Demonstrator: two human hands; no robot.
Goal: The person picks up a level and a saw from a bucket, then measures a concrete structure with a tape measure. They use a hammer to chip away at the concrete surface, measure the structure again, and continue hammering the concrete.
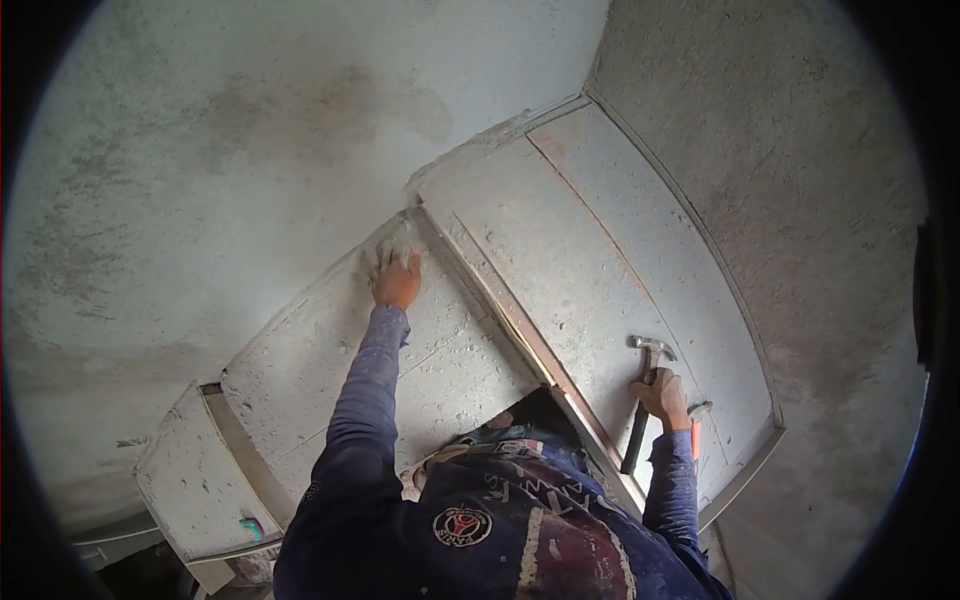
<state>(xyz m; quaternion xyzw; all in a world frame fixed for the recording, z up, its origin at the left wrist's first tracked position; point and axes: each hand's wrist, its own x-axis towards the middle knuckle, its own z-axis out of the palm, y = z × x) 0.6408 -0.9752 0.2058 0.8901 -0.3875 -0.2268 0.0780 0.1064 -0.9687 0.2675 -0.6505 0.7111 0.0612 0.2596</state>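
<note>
My right hand (pixel 664 398) is closed around the black handle of a claw hammer (pixel 654 348), just below its metal head. The handle slants down toward my body, over the dusty upper step (pixel 590 270). Beside that wrist lies a second tool with an orange handle (pixel 695 437) and a metal head, partly hidden by my sleeve. My left hand (pixel 397 282) is stretched out, fingers apart, at the far corner of the lower step (pixel 330 350); it seems to rest on the grey surface. Nothing shows in it.
Rough plastered walls (pixel 300 110) meet in a corner behind the steps. A wooden strip (pixel 510 322) runs along the edge between two levels. A lower step (pixel 205 480) at left bears a small green object (pixel 252 526). Crumbs of debris are scattered across the steps.
</note>
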